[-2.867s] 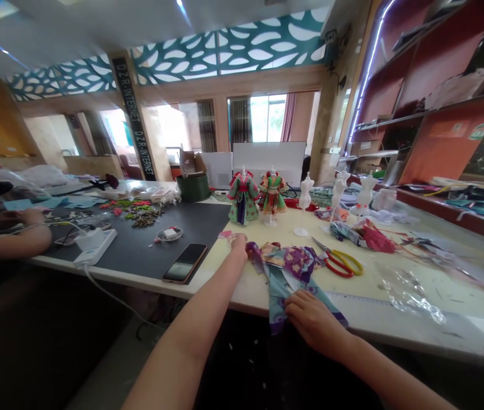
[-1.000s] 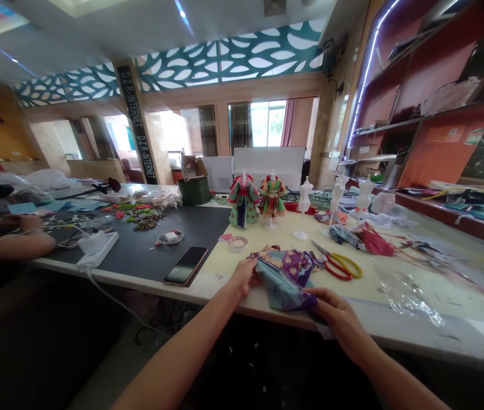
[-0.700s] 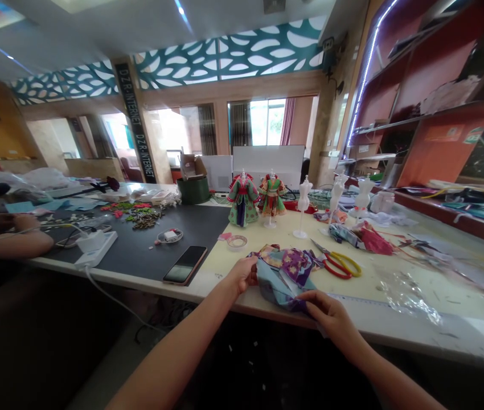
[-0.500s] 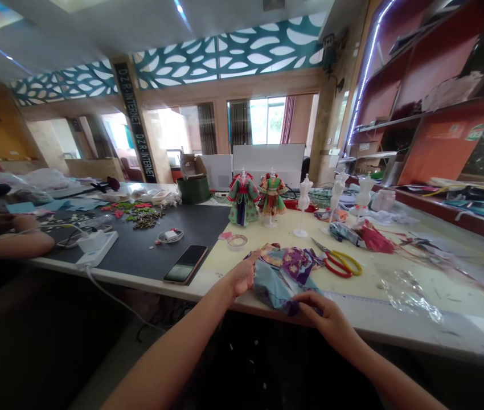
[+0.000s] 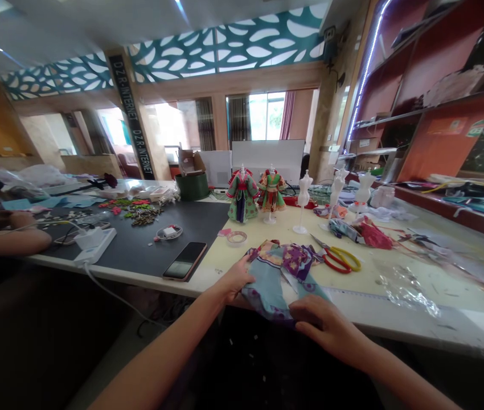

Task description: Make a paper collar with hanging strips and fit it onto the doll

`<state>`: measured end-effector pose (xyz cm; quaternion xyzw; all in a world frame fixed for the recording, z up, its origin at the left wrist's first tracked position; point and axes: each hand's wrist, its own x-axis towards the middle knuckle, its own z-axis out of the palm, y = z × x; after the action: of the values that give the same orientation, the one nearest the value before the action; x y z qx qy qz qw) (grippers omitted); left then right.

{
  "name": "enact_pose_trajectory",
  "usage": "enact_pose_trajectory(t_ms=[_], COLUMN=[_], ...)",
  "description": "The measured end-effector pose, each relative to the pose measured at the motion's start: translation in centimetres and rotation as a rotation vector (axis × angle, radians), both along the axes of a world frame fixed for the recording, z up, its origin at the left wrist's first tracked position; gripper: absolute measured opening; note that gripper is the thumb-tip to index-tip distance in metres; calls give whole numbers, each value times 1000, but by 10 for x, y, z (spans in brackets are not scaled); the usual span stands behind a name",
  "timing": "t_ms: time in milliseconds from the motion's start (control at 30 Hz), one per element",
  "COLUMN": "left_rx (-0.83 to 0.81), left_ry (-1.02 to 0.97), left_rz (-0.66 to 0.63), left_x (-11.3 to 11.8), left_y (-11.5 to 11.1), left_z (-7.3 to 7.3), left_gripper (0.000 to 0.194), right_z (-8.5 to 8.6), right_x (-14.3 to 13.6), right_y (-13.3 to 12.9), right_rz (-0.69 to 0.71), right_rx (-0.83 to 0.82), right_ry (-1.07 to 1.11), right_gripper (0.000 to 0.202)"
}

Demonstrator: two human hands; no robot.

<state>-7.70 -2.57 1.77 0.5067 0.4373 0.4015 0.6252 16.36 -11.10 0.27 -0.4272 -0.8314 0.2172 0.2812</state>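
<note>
A small doll garment (image 5: pixel 267 285) in light blue and patterned purple fabric lies at the table's front edge, part of it hanging over. My left hand (image 5: pixel 237 279) is closed on its left side, thumb against the cloth. At its lower right edge my right hand (image 5: pixel 321 322) has its fingers curled on the purple border; the fingertips are partly hidden. Just beyond the cloth to the right are scissors (image 5: pixel 340 259) with one red and one yellow handle. A roll of clear tape (image 5: pixel 237 238) sits behind the garment, and a ruler (image 5: pixel 361 297) lies to its right.
Two dressed doll forms (image 5: pixel 242 196) and several bare white mannequins (image 5: pixel 304 202) stand at the back. A phone (image 5: pixel 185 261) and a power strip (image 5: pixel 97 246) are on the left. A clear plastic bag (image 5: pixel 410 287) lies right. Another person's arm (image 5: pixel 15 234) rests at far left.
The garment's light blue part is spread wider toward the left. My left hand has shifted slightly left and down, and my right hand's fingers have curled in more at the hem.
</note>
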Motion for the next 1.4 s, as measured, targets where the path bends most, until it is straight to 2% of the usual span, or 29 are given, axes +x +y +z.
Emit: enact_pose_trajectory(t_ms=[200, 267, 400, 467, 667, 867, 1000, 1133, 1233, 1300, 1400], left_rx=[-63, -41, 32, 75, 156, 223, 291, 376, 439, 480, 546], left_ry=[79, 104, 171, 197, 212, 277, 372, 514, 651, 736, 825], left_rz=[24, 56, 124, 143, 123, 109, 99, 88, 99, 126, 137], left_x=[-8, -8, -9, -9, -8, -7, -5, -9, -16, -21, -21], left_y=[-3, -4, -7, -8, -10, -13, -14, -15, -14, -10, 2], left_z=[-7, -8, -11, -13, -23, -24, -23, -18, -9, 1, 15], left_gripper=[68, 71, 77, 80, 78, 75, 74, 70, 67, 61, 47], right_z=[-1, 0, 5, 6, 8, 3, -1, 1, 6, 10, 20], right_x=[-4, -7, -12, -14, -12, -5, -1, 3, 7, 11, 17], right_y=[2, 0, -11, -16, -20, -21, -20, -17, -8, 4, 33], right_rz=[-99, -53, 162, 210, 215, 202, 175, 155, 135, 84, -64], right_rx=[174, 196, 234, 249, 237, 207, 224, 280, 334, 353, 362], right_ry=[-4, -38, -207, -250, -309, -339, -356, -357, -330, -292, -232], right_gripper=[18, 17, 21, 23, 28, 43, 36, 28, 24, 21, 23])
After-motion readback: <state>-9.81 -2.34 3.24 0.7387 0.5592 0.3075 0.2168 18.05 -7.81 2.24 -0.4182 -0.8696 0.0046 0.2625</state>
